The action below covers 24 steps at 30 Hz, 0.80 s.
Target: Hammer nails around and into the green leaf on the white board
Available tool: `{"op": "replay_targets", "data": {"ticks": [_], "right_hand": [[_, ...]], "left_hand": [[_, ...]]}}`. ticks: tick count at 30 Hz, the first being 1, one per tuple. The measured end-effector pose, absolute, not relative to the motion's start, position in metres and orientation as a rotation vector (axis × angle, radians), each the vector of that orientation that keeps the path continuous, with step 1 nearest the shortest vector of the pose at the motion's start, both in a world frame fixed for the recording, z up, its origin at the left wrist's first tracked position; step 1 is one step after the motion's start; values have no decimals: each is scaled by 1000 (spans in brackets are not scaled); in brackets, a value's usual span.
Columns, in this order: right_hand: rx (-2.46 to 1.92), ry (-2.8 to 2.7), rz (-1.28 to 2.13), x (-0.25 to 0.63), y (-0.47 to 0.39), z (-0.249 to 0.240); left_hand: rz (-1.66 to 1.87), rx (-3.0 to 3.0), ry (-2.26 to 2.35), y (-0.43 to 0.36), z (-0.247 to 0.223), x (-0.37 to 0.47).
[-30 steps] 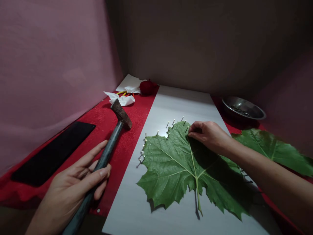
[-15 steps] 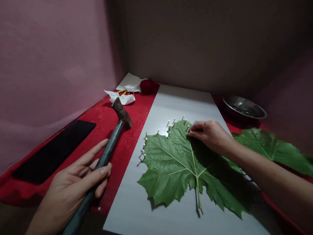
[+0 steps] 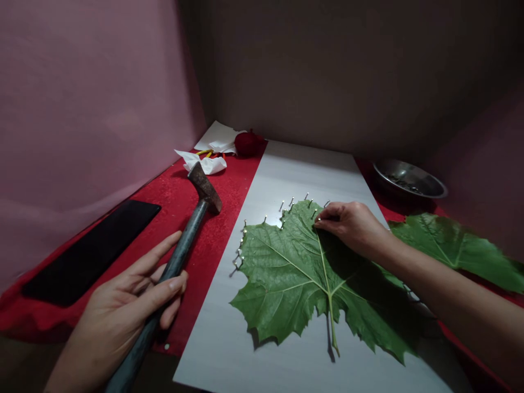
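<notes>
Hardly anything has moved since the earlier frame: left hand (image 3: 118,305) in a loose grip around the hammer (image 3: 189,229), right hand (image 3: 352,226) pinched shut on a nail (image 3: 319,220) at the leaf (image 3: 278,278).

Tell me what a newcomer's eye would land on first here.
First, the broad, jagged green leaf lying on the long pale-grey board, with small silver metal nails along its upper-left edge and the right hand pinched at its upper part. Next, the rusty-headed hammer with a blue-grey handle, held in the left hand.
</notes>
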State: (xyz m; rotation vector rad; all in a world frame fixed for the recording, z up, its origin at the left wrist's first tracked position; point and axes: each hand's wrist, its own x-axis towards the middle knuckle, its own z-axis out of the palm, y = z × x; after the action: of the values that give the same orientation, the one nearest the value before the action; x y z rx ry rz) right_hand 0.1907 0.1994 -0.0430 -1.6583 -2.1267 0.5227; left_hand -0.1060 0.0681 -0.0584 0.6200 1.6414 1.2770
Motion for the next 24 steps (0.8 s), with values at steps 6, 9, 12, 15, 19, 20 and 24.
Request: {"op": "replay_targets", "data": {"ticks": [6,9,12,15,19,20,24], "right_hand": [[-1647,-2139,508,190,199,-43],[-1670,-2123,520,190,198,-43],[-1677,-2108,547,189,198,-42],[-1660,-2116,567,190,199,-41],[-1656,-2109,574,191,200,-41],[-1652,-2107,576,192,199,-41],[-1643,-2113,554,191,199,-43]], "left_hand": [[1219,733,1580,67,-60,-111],[1188,774,1577,68,-60,-111],[1158,810,1577,67,-59,-111],[1154,845,1578,67,-59,-111],[1167,847,1577,67,-57,-109],[1166,848,1581,67,-57,-108],[1175,866,1583,67,-55,-107]]}}
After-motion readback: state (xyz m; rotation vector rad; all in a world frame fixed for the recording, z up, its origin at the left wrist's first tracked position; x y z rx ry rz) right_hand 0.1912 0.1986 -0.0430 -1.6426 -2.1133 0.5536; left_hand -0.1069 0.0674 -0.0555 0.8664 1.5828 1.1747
